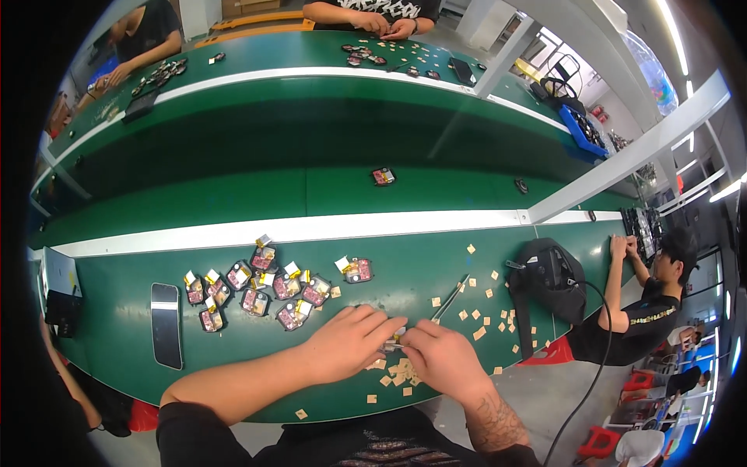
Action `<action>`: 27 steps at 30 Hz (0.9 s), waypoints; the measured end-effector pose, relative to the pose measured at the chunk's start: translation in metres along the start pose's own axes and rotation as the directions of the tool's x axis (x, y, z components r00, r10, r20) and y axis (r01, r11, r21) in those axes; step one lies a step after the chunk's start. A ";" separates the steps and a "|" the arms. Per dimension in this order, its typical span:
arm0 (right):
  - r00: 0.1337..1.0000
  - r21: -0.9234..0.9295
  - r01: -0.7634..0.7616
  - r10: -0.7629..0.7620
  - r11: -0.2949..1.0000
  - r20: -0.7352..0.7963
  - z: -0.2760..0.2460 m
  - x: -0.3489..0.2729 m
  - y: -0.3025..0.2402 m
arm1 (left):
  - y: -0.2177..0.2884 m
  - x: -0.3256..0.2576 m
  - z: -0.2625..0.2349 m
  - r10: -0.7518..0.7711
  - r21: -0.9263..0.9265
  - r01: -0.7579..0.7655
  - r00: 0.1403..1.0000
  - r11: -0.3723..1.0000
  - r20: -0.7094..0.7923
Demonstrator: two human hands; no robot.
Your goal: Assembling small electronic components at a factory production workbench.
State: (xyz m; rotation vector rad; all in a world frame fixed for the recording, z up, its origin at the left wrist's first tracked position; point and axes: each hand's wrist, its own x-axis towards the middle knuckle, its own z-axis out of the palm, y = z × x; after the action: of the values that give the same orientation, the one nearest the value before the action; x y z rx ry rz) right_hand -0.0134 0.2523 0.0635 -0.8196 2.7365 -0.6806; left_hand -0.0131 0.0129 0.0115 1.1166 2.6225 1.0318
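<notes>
Above the near part of the green table (117, 311), a small piece (398, 335) is being held between 2 hands. By the left hand (346, 339), the piece is being gripped from the left, the fingers being bent and drawn close together. By the right hand (445, 358), it is being pinched from the right between thumb and fingers. Most of the piece is being covered by the fingers, so its full shape cannot be told.

Just nearer than the hands, a loose pile of tan squares (400, 373) is being supported by the table; more are being seen scattered to the right. Among these, on the far side of the right hand, tweezers (450, 300) are being seen lying aslant. To the far left of the hands, a cluster of small open gadgets (254, 302) is being displayed, with 1 similar gadget (359, 270) being set apart to its right. The cluster is being flanked on the left by a phone (166, 325). Farther right, a black bag (554, 282) is being borne by the table, near a seated person (634, 323).
</notes>
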 end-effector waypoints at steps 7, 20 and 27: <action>0.993 0.349 -0.112 0.113 0.930 0.016 0.004 -0.005 0.013 | -0.001 0.002 0.002 0.023 -0.011 -0.023 0.999 1.000 -0.024; 0.976 -0.012 0.187 -0.187 0.982 -0.114 0.006 0.003 0.010 | -0.011 0.002 -0.001 0.001 -0.157 0.000 1.000 0.988 0.009; 0.993 0.279 0.107 -0.118 0.954 0.020 0.011 0.004 0.028 | -0.011 0.003 -0.005 0.016 -0.162 -0.012 1.000 0.987 0.020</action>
State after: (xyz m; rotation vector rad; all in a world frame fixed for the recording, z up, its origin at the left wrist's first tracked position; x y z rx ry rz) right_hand -0.0267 0.2670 0.0402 -0.9139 2.4971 -1.0343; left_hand -0.0237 0.0064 0.0091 1.1045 2.4654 1.2042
